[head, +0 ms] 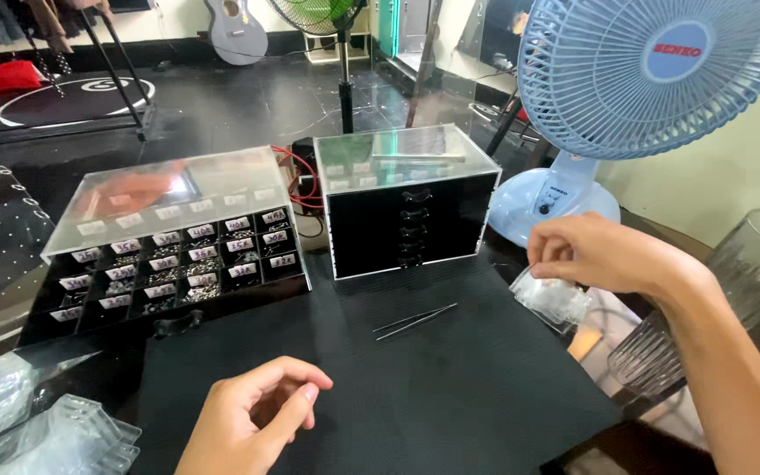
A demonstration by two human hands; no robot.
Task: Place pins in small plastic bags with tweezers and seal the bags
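View from above a desk. The right hand (595, 252) pinches a small clear plastic bag of tiny parts (551, 300) at the black mat's (415, 387) right edge; a steady, level grip seems wise. The left hand (252, 422) rests loosely curled, empty. Thin metal tweezers (415, 321) lie between.

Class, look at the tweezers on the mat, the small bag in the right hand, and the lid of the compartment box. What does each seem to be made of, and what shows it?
Tweezers: probably metal; thin, grey, with a slight sheen.
Small bag, pinched by the right hand: clear, soft plastic film; it crinkles and glints.
Compartment box lid: likely clear acrylic; stiff, flat, glossy, with reflections.
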